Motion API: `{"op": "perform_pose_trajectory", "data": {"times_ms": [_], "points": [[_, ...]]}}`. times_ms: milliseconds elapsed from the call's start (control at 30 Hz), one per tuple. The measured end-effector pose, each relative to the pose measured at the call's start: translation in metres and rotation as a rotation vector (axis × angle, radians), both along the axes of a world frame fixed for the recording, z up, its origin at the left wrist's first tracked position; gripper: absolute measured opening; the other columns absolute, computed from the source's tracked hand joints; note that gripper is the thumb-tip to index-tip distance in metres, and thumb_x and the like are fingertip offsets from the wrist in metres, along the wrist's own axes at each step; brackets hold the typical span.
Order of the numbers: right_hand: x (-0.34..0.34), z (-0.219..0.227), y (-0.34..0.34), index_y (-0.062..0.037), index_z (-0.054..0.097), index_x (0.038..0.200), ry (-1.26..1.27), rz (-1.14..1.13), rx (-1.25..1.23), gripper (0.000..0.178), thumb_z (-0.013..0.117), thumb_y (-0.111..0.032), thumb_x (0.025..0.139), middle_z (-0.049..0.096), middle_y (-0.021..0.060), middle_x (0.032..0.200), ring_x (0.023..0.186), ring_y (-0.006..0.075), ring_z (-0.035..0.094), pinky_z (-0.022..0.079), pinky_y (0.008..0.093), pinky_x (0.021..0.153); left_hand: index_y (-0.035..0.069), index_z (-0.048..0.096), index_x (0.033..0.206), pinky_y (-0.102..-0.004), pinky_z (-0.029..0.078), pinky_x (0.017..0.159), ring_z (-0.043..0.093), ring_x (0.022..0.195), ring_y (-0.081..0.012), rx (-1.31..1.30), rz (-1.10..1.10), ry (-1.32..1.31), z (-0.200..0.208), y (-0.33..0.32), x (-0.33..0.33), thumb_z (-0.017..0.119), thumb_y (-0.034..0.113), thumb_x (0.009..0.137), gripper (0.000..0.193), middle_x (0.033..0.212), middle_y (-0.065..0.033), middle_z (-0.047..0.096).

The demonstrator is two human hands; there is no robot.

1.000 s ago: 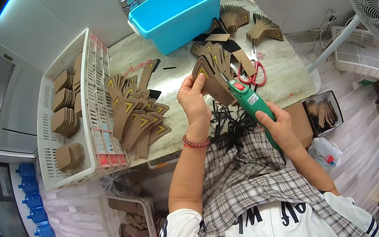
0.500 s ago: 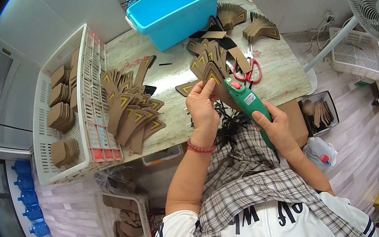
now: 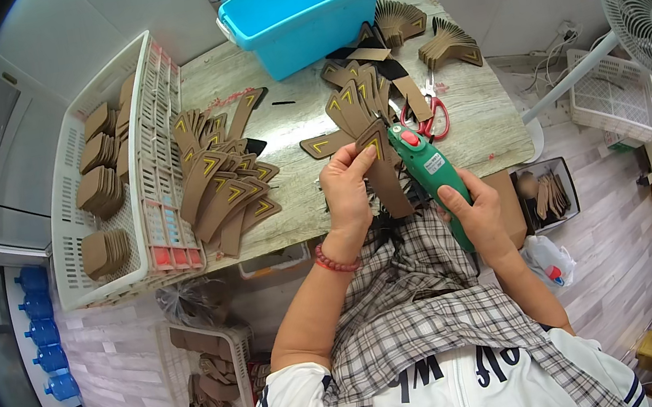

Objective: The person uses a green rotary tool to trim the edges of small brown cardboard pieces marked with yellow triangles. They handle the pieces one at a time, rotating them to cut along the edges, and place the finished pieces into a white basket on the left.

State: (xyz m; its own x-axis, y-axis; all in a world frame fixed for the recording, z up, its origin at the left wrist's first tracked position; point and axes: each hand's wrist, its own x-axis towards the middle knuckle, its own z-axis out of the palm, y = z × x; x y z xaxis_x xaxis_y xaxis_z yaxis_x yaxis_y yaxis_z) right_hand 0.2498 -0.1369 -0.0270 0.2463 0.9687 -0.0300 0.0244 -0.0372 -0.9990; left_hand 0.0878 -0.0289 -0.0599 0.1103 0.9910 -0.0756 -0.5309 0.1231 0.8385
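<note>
Holding brown piece (image 3: pixel 388 183) left, green tool (image 3: pixel 428 165) right

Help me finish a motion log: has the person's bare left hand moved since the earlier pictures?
Yes. Judged against the rectangular blue plastic tub, the bare left hand has moved farther away, toward the picture's lower edge and slightly right.

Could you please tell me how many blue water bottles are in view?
5, in one column at the far left: top bottle, second bottle, third bottle, fourth bottle and bottom bottle. More could be hidden behind them.
</note>
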Motion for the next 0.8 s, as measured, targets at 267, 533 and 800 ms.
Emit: {"op": "perform_pose_trajectory", "data": {"times_ms": [267,533,800], "points": [[0.002,-0.001,-0.001,0.0018,0.060,0.118,0.009,0.023,0.000,0.037,0.068,-0.022,0.090,0.060,0.0000,0.076,0.061,0.0049,0.052,0.044,0.0209,0.056,0.001,0.063,0.097,-0.0196,0.049,0.060,0.059,0.067,-0.0054,0.057,-0.041,0.077,0.015,0.004,-0.012,0.060,0.006,0.092,0.008,0.084,-0.0012,0.066],[0.014,0.003,-0.004,0.0001,0.061,0.117,-0.061,0.083,-0.029,0.037,0.068,-0.023,0.089,0.060,-0.0004,0.076,0.062,0.0049,0.052,0.044,0.0214,0.056,0.002,0.063,0.094,-0.0169,0.041,0.059,0.050,0.066,-0.0013,0.197,-0.122,0.329,0.024,0.017,-0.035,0.062,0.010,0.092,0.009,0.078,0.0035,0.060],[0.026,0.004,-0.004,-0.0011,0.061,0.118,-0.090,0.183,-0.060,0.038,0.069,-0.024,0.088,0.060,-0.0007,0.077,0.062,0.0053,0.053,0.045,0.0217,0.057,-0.001,0.066,0.089,-0.0181,0.045,0.063,0.055,0.068,-0.0028,0.242,-0.246,0.413,0.034,0.031,-0.057,0.066,0.006,0.087,0.007,0.080,0.0003,0.066]]}}
